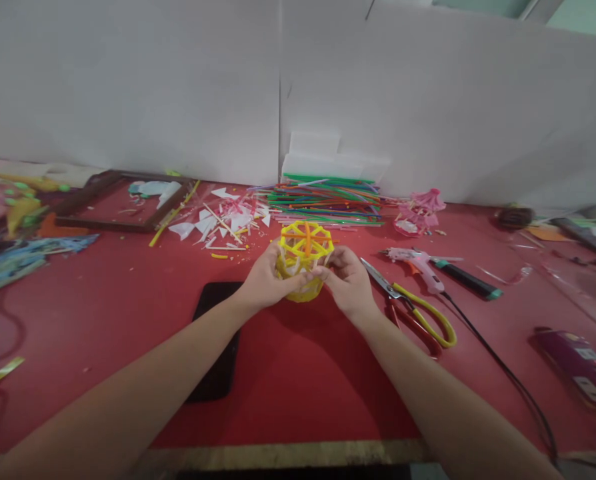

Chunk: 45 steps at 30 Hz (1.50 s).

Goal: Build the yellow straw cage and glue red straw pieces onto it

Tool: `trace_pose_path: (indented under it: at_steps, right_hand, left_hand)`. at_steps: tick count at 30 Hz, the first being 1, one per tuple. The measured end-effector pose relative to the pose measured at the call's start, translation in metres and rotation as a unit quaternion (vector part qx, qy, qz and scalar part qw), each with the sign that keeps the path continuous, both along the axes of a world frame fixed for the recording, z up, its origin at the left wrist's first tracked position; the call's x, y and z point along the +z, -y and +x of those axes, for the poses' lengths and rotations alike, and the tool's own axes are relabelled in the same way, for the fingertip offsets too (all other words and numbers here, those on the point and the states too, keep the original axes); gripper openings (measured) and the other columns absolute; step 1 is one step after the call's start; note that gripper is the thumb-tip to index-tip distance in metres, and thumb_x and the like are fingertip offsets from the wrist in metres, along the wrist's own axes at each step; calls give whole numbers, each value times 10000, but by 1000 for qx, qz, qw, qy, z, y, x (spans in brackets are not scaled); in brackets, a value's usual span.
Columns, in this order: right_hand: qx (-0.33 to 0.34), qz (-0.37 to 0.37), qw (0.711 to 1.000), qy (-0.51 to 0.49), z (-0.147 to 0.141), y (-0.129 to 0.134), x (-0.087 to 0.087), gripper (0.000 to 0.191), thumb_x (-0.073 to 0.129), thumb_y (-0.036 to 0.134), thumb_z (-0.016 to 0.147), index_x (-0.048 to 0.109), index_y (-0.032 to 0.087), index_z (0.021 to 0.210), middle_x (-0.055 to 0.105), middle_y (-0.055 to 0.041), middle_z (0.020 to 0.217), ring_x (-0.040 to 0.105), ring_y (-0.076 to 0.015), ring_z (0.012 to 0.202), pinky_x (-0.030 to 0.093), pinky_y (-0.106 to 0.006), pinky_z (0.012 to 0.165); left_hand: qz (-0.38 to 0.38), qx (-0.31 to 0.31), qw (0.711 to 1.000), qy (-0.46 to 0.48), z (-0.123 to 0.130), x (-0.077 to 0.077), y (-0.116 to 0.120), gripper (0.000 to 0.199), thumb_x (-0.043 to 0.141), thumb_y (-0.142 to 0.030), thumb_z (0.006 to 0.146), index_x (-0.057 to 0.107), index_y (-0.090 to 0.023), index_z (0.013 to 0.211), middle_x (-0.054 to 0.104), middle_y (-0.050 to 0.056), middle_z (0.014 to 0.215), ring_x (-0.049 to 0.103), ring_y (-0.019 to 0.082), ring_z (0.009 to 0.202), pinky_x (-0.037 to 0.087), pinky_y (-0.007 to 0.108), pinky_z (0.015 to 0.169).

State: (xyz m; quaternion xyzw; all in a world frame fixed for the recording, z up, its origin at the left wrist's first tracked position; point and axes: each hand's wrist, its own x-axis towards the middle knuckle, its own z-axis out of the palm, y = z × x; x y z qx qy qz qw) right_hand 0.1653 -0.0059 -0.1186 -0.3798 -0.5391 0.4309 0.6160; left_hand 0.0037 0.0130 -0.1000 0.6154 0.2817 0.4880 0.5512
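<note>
Between my two hands is a small yellow openwork basket, built from thin sticks or straws, with orange pieces crossing its top and whitish bits on its sides. My left hand is wrapped round its left side, thumb across the front. On the right, my right hand pinches the basket's side with thumb and fingertips; some of its fingers are hidden behind. The basket is held above the red table, tilted so its top faces away and up.
Right of my hands lie scissors, a pink glue gun with a black cord, and a black-green cutter. A dark phone lies under my left forearm. Behind are colored sticks, white scraps, a pink paper piece and a brown frame.
</note>
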Motion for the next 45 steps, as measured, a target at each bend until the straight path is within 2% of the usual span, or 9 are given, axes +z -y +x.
trace_pose_path:
  at_steps: [19,23,27,31,33,35,38,40,45]
  right_hand:
    - [-5,-9,1000,-5,-1,0,0,306,792,344,716,513,238,782,635,36,763,592,-137,712,489,-291,697]
    - [1,27,1000,15,0,0,-1,276,766,327,754,530,247,873,617,31,794,593,-139,732,488,-302,719]
    - [-40,110,992,39,2,4,1,435,756,281,769,503,292,1123,588,3,935,600,-159,839,501,-326,756]
    - [-99,205,960,163,7,10,15,376,670,242,850,560,319,1201,555,-52,1119,568,-205,1013,503,-394,857]
    - [-117,233,936,237,10,13,23,303,628,229,884,617,323,1171,547,-57,1114,554,-218,1048,495,-419,900]
    - [-128,244,920,278,11,14,30,274,610,218,898,650,330,1145,536,-56,1095,552,-218,1048,492,-425,916]
    - [-134,248,911,301,10,13,33,238,594,213,903,686,335,1086,512,-59,1100,543,-221,1048,503,-424,894]
    - [-136,250,907,311,9,11,32,215,586,208,901,697,329,1040,510,-61,1111,530,-229,1070,501,-432,896]
    - [-142,264,893,336,9,8,33,192,567,182,907,670,298,1020,560,-61,1104,542,-232,1068,464,-445,931]
  left_hand:
    - [-13,-3,1000,-23,-3,-2,-2,499,804,-282,692,533,-175,1096,708,93,1060,701,233,940,572,393,855]
    - [-3,-7,999,-31,-3,0,-1,483,790,-296,716,531,-179,1106,697,104,1100,693,235,961,568,404,872]
    - [16,-26,999,-24,-3,-1,-1,607,782,-317,727,475,-193,1235,659,129,1175,677,262,1030,557,444,911]
    - [117,11,993,-21,-8,-6,-2,856,736,-322,771,223,-298,1456,391,150,1486,482,307,1321,464,487,1046]
    - [212,56,975,-44,-12,-4,-2,826,681,-305,814,187,-320,1476,256,129,1562,320,304,1431,367,505,1126]
    - [305,105,942,-91,-16,1,0,691,626,-263,847,282,-303,1445,266,117,1557,251,297,1459,281,533,1167]
    - [400,165,883,-181,-17,14,5,393,600,-210,851,527,-275,1232,389,102,1478,337,301,1406,331,542,1129]
    - [440,189,850,-220,-16,21,7,269,601,-192,848,591,-261,1108,442,102,1420,409,296,1348,392,518,1079]
    - [494,242,789,-272,-11,28,8,289,653,-243,810,562,-207,1082,519,155,1287,507,304,1220,410,508,1034]
